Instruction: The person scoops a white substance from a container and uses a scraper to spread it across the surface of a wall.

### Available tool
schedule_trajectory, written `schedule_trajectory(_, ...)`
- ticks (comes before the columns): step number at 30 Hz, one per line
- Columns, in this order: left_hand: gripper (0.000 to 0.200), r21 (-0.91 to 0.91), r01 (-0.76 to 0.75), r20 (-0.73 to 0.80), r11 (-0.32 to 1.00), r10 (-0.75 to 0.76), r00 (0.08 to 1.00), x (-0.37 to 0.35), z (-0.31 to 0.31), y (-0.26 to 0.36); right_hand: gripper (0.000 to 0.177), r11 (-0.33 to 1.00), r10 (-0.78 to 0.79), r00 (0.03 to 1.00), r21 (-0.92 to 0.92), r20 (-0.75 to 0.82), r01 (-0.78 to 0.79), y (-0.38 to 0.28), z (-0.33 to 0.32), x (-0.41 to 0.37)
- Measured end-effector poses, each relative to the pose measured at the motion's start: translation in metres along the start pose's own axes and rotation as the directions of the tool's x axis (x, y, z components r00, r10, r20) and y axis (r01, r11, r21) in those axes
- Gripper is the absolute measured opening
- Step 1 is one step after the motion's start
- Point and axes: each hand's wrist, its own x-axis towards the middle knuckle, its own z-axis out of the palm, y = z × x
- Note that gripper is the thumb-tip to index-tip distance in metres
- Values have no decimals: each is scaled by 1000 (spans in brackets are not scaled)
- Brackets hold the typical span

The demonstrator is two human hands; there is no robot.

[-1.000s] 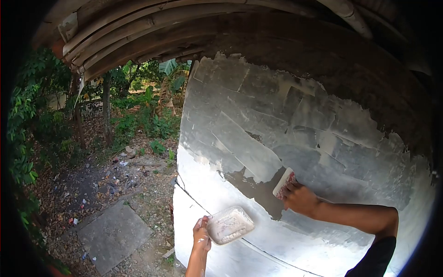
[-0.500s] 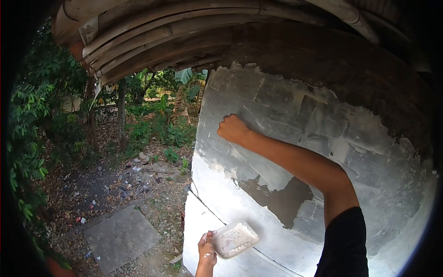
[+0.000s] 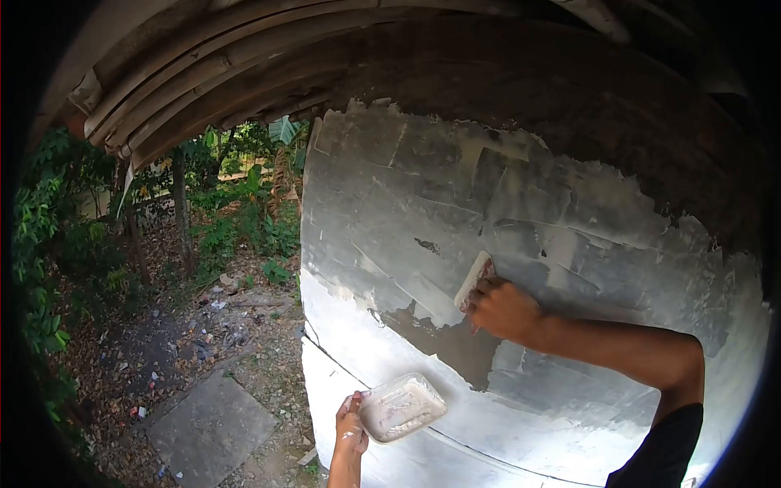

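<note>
My right hand (image 3: 506,311) grips a wide putty knife (image 3: 474,278), its pale coated blade close to the wall and tilted up to the left. In front of me the wall (image 3: 366,183) carries thin grey and whitish smears of filler in overlapping strokes. Just below and left of the knife lies a bare brown patch (image 3: 455,346). Lower down, my left hand (image 3: 351,424) pinches the left end of a shallow rectangular tray (image 3: 433,392), thumb over its rim. Whitish filler coats the tray's inside, and white smudges mark the fingers.
Bamboo poles (image 3: 244,61) of a low roof run overhead. The wall's lower part (image 3: 350,325) is bright white, its top dark brown. Left of the wall edge are a concrete slab (image 3: 213,427), littered ground and trees (image 3: 181,211).
My right hand has moved down and right across the wall, and the putty knife blade now shows. The view has shifted slightly right. My left hand still holds the tray low.
</note>
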Motion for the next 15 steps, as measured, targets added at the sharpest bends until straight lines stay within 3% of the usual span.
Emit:
schedule_trajectory(3, 22, -14, 19, 78, 1000, -18, 997, 2, 8, 1, 22, 995, 41, 997, -95, 71, -34, -16, -19, -59)
schedule_trajectory(7, 24, 0, 54, 114, 999, -54, 992, 7, 7, -10, 23, 996, 77, 974, -57, 215, -66, -32, -43, -87)
schedule_trajectory(9, 24, -17, 52, 117, 998, -50, 992, 11, 11, -12, 20, 984, 91, 944, 119, 317, -134, -29, -53, -78)
schedule_trajectory(10, 24, -17, 58, 95, 998, -56, 994, 12, 11, -15, 20, 983, 96, 944, 119, 316, -140, -27, -55, -68)
schedule_trajectory(14, 24, -14, 99, 99, 995, -97, 990, 7, 18, -4, 20, 993, 21, 997, 114, -78, -12, -17, -46, 0)
schedule_trajectory(15, 24, -9, 101, 100, 995, -100, 990, 8, 19, -2, 20, 996, 8, 997, 90, -79, -1, -12, -38, 23)
